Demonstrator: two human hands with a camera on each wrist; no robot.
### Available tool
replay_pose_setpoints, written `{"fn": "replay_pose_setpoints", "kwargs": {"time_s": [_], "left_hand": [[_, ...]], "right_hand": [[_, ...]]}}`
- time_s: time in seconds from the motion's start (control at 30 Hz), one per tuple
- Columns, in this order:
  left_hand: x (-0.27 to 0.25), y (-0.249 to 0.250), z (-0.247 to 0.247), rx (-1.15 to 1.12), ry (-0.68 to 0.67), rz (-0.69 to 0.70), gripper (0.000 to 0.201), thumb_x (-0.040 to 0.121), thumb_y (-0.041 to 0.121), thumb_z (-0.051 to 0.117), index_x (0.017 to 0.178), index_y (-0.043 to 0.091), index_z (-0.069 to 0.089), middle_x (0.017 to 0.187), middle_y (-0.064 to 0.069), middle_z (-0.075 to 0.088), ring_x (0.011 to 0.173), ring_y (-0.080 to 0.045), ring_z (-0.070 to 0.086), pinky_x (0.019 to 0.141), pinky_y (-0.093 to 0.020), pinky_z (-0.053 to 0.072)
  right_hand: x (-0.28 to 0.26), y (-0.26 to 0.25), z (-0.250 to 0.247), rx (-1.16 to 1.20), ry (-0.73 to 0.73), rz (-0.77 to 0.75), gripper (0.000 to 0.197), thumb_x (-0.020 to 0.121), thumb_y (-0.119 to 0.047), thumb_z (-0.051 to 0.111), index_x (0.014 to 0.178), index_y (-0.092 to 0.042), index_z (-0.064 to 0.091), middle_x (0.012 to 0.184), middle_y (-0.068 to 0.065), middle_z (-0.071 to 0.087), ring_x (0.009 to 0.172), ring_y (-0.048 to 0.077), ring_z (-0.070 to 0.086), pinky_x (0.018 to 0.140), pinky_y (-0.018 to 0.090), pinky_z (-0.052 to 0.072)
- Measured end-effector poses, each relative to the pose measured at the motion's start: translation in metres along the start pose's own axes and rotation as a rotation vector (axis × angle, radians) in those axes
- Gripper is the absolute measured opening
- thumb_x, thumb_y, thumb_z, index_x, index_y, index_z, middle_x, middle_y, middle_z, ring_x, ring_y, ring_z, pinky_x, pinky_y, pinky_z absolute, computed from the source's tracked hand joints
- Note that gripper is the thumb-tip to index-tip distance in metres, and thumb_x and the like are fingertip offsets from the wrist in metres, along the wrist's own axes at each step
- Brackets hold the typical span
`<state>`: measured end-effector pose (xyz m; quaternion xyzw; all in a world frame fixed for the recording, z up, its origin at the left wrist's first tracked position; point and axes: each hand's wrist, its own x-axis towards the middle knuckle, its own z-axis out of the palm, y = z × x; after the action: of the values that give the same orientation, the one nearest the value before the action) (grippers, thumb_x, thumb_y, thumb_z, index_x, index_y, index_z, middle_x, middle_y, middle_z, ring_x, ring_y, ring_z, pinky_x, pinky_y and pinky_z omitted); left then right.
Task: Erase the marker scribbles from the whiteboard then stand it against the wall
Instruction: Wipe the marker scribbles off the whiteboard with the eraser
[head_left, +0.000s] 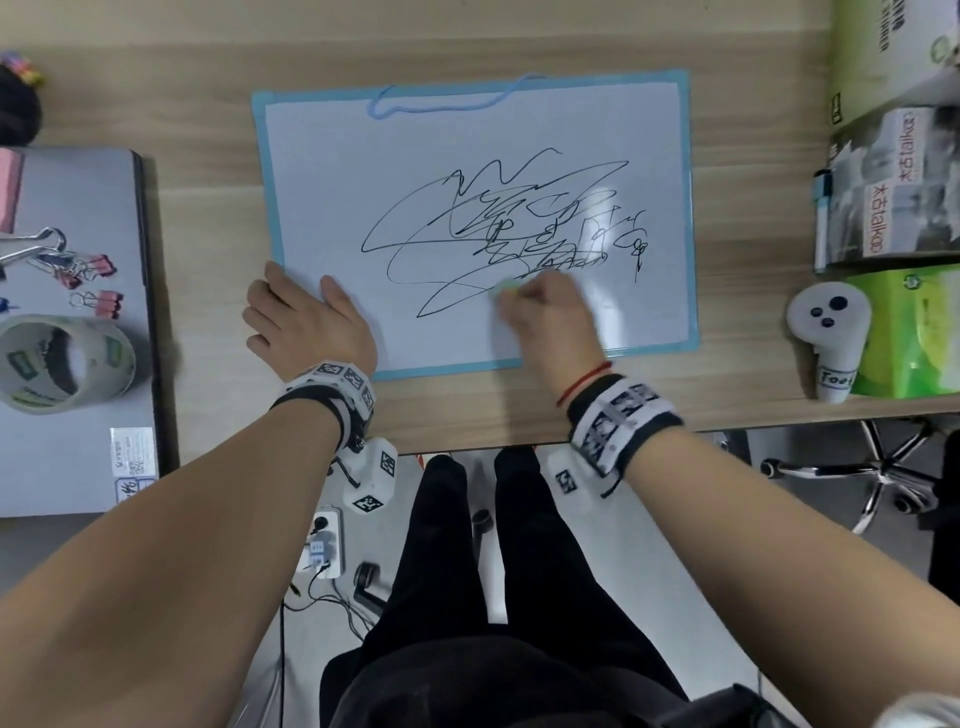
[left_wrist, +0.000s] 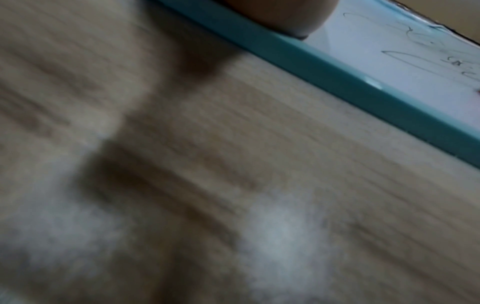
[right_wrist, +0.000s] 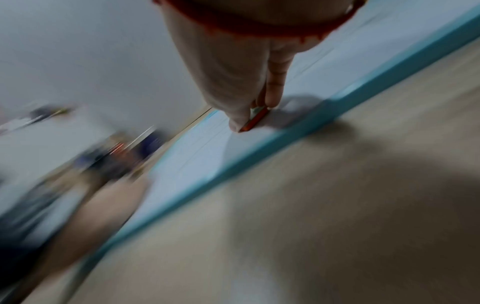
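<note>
While a small eraser (head_left: 505, 289), pale green from the head view though seemingly orange-edged in the blurred right wrist view, is pinched by the curled fingers of the right hand (head_left: 550, 317), it is pressed onto the whiteboard (head_left: 332, 171) at the lower edge of the black scribbles (head_left: 498, 234). The board's near left corner is held down by the flat, spread left hand (head_left: 306, 317). The blue-framed board is laid flat on the wooden desk (head_left: 208, 228), between a laptop (head_left: 78, 415) and green boxes (head_left: 914, 332).

The right hand (head_left: 545, 306) hides most of the eraser (head_left: 503, 288); both wrist views are motion-blurred.
</note>
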<state>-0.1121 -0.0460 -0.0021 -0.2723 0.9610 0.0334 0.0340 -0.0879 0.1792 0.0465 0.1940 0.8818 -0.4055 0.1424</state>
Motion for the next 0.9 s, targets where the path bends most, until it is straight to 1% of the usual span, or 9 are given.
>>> {"fn": "replay_pose_setpoints", "kwargs": {"time_s": [0.03, 0.1, 0.2, 0.3, 0.4, 0.6, 0.7, 0.77, 0.9], "left_hand": [[0.0, 0.0, 0.0, 0.003, 0.0, -0.001, 0.06, 0.101, 0.046, 0.026, 0.143, 0.005, 0.04, 0.133, -0.015, 0.048, 0.108, -0.034, 0.048, 0.08, -0.043, 0.038], [0.0, 0.0, 0.0, 0.006, -0.001, -0.003, 0.06, 0.101, 0.046, 0.026, 0.143, 0.005, 0.04, 0.133, -0.015, 0.047, 0.108, -0.034, 0.048, 0.08, -0.043, 0.038], [-0.001, 0.0, 0.0, 0.009, -0.001, 0.002, 0.06, 0.101, 0.046, 0.025, 0.143, 0.005, 0.039, 0.134, -0.015, 0.046, 0.109, -0.033, 0.047, 0.081, -0.043, 0.038], [-0.001, 0.0, 0.0, 0.005, 0.005, -0.002, 0.06, 0.101, 0.046, 0.024, 0.144, 0.005, 0.038, 0.135, -0.015, 0.046, 0.109, -0.033, 0.046, 0.081, -0.042, 0.036], [0.0, 0.0, 0.0, 0.006, 0.005, -0.007, 0.061, 0.101, 0.046, 0.023, 0.144, 0.006, 0.038, 0.135, -0.014, 0.046, 0.108, -0.033, 0.046, 0.082, -0.042, 0.036], [0.0, 0.0, 0.001, 0.009, -0.003, -0.008, 0.061, 0.1, 0.047, 0.024, 0.145, 0.006, 0.036, 0.137, -0.014, 0.044, 0.111, -0.033, 0.045, 0.084, -0.043, 0.037], [0.0, -0.001, 0.0, 0.007, -0.005, -0.007, 0.061, 0.1, 0.046, 0.025, 0.145, 0.006, 0.035, 0.138, -0.014, 0.044, 0.112, -0.033, 0.045, 0.084, -0.043, 0.037], [0.0, 0.0, 0.0, 0.004, -0.009, -0.008, 0.061, 0.1, 0.047, 0.025, 0.145, 0.006, 0.035, 0.138, -0.014, 0.043, 0.112, -0.033, 0.045, 0.085, -0.044, 0.037], [0.0, 0.0, 0.0, 0.009, -0.012, -0.011, 0.062, 0.1, 0.047, 0.024, 0.145, 0.006, 0.036, 0.138, -0.014, 0.044, 0.111, -0.033, 0.045, 0.084, -0.043, 0.037]], "right_hand": [[0.012, 0.009, -0.018, -0.052, 0.111, 0.01, 0.015, 0.09, -0.023, 0.064, 0.081, -0.011, 0.062, 0.076, -0.003, 0.052, 0.063, -0.002, 0.05, 0.06, 0.019, 0.043], [0.033, 0.029, -0.052, -0.198, 0.313, 0.014, 0.022, 0.095, -0.025, 0.061, 0.091, -0.006, 0.072, 0.088, 0.011, 0.058, 0.078, 0.02, 0.058, 0.073, 0.029, 0.048], [0.045, 0.047, -0.073, -0.267, 0.404, 0.062, 0.022, 0.096, -0.022, 0.062, 0.1, -0.004, 0.074, 0.101, 0.021, 0.059, 0.087, 0.033, 0.059, 0.078, 0.029, 0.042], [0.034, 0.035, -0.039, -0.252, 0.353, -0.057, 0.022, 0.094, -0.021, 0.064, 0.085, -0.003, 0.073, 0.088, 0.015, 0.058, 0.075, 0.025, 0.054, 0.066, 0.016, 0.028], [0.021, 0.027, -0.019, -0.24, 0.167, -0.133, 0.025, 0.094, -0.033, 0.061, 0.091, -0.009, 0.067, 0.084, -0.004, 0.051, 0.074, 0.006, 0.046, 0.066, 0.014, 0.035], [0.04, 0.061, -0.081, -0.269, 0.45, 0.036, 0.022, 0.095, -0.022, 0.062, 0.096, -0.004, 0.074, 0.095, 0.018, 0.059, 0.085, 0.033, 0.059, 0.077, 0.032, 0.044], [0.029, 0.051, -0.056, -0.175, 0.297, 0.056, 0.021, 0.095, -0.022, 0.06, 0.096, -0.003, 0.069, 0.091, 0.003, 0.052, 0.081, 0.012, 0.053, 0.069, 0.015, 0.036], [0.019, 0.043, -0.035, -0.054, 0.205, -0.006, 0.019, 0.094, -0.018, 0.065, 0.091, 0.001, 0.064, 0.091, 0.005, 0.052, 0.073, -0.004, 0.049, 0.066, 0.004, 0.037], [0.031, 0.049, -0.056, -0.142, 0.292, -0.023, 0.02, 0.095, -0.023, 0.063, 0.092, -0.004, 0.069, 0.093, 0.009, 0.056, 0.078, 0.002, 0.048, 0.07, 0.007, 0.038]]}}
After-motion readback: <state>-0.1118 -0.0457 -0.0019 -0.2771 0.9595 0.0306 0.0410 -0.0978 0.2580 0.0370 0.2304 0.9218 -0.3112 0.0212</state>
